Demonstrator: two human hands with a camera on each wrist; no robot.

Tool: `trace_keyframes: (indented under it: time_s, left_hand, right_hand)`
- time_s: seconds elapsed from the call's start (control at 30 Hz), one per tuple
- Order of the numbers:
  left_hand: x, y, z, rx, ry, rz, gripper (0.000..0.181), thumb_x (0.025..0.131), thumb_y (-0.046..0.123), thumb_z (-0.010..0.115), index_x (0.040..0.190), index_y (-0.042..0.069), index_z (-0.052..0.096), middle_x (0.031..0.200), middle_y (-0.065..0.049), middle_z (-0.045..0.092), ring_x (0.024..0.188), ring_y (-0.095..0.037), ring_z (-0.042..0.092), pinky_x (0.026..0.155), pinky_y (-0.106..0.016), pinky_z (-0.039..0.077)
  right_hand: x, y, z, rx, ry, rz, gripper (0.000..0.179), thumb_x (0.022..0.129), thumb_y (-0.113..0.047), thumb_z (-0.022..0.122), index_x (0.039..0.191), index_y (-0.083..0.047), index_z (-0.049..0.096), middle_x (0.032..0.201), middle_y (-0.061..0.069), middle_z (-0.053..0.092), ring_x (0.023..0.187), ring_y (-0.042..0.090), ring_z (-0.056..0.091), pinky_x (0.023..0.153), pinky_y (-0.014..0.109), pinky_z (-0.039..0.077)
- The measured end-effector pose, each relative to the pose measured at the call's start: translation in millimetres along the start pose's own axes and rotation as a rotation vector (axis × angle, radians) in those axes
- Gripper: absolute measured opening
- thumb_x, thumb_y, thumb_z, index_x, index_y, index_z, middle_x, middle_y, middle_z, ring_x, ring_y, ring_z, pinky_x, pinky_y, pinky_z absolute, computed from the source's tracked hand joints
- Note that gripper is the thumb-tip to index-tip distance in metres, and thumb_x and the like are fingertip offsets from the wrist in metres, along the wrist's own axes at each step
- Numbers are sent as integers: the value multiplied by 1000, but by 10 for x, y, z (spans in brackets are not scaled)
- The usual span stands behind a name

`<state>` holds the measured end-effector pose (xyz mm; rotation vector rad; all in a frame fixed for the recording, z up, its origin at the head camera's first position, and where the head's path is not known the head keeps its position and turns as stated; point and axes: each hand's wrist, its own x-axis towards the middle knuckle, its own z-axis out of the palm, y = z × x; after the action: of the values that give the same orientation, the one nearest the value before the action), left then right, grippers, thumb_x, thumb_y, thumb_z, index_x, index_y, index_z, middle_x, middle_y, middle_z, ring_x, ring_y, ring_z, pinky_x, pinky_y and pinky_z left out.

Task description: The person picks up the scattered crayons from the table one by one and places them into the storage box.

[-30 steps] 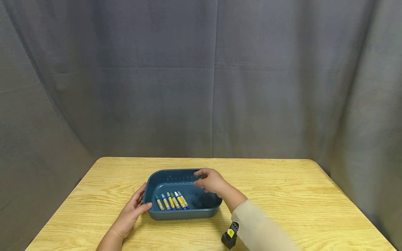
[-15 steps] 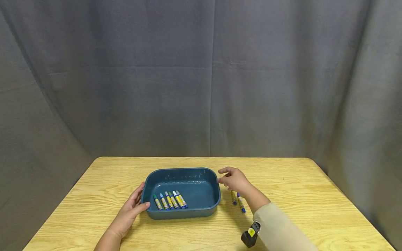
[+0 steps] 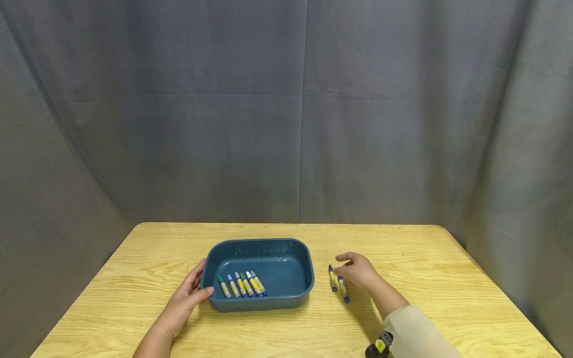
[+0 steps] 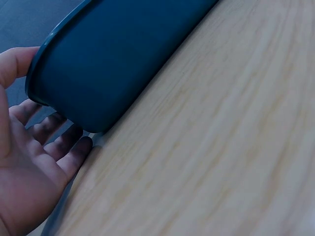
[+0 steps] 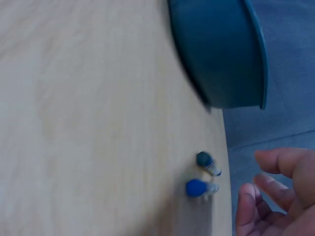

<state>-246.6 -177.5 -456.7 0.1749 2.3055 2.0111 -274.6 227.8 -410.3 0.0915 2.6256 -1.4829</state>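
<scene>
Here the right hand (image 3: 358,272) hovered low over the tabletop (image 3: 447,298), its fingers loosely bent and grasping nothing, right of the blue tray (image 3: 286,297). Two crayons (image 3: 338,284) lay flat on the wood just to the hand's left, between it and the tray's right wall, close to the fingertips but, in the right wrist view, apart from them. They lay side by side, nearly parallel, their long axes running from far to near and slanting slightly rightward at the near end. The one nearer the tray had a dark green tip, the other a blue one; in the right wrist view both coloured ends (image 5: 201,181) faced the camera, so the hand approached them end-on from the near side rather than across their length. The right hand was much the nearer of the two.

The left hand (image 3: 185,301) rested against the tray's left wall, palm toward it, thumb on the rim and fingers relaxed along the outside, steadying rather than gripping it. Inside the tray, a row of crayons (image 3: 242,286) lay on the floor at its near left, all slanted the same way.
</scene>
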Motion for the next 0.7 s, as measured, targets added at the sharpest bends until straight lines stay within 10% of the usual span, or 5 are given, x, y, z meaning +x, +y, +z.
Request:
trace_keyframes:
  time_s: [0.4, 0.7]
  left_hand:
    - [-5, 14, 1, -10, -20, -12, 77, 96, 15, 57, 159, 13, 12, 163, -17, 18, 148, -30, 18, 90, 0, 31]
    - [0, 17, 3, 14, -6, -9, 76, 95, 16, 57, 158, 13, 14, 163, -15, 19, 111, 24, 36, 91, 0, 31]
  right_hand:
    - [-78, 236, 8, -37, 12, 42, 49, 85, -10, 69, 129, 5, 54, 105, 18, 57, 78, 20, 54, 64, 30, 50]
    - [-97, 278, 59, -81, 48, 25, 49, 81, -8, 73, 125, 5, 58, 100, 16, 57, 80, 22, 52, 64, 29, 46]
